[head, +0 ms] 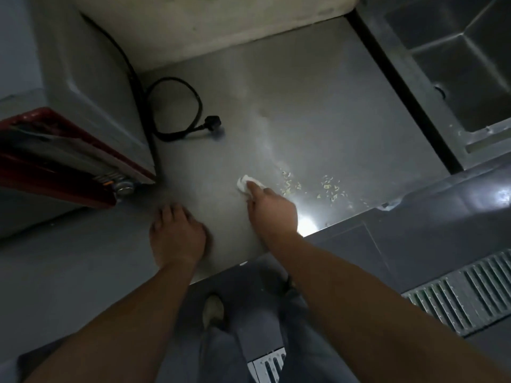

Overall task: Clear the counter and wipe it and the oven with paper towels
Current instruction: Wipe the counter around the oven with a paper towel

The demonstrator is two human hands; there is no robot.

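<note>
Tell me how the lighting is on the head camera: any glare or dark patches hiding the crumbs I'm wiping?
Head view: dim overall; a bright glare spot sits at the counter front edge beside the right hand, which holds the paper towel. The crumbs stay visible just above the glare. The oven and left hand are dark; wide-angle bending at the edges.

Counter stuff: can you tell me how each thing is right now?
Paper towel: crumpled, pressed on the counter by the right hand.
Left hand: resting on the counter, holding nothing.
Crumbs: scattered, not yet wiped.
Plug: unplugged, lying flat.
Sink: looks empty.
</note>
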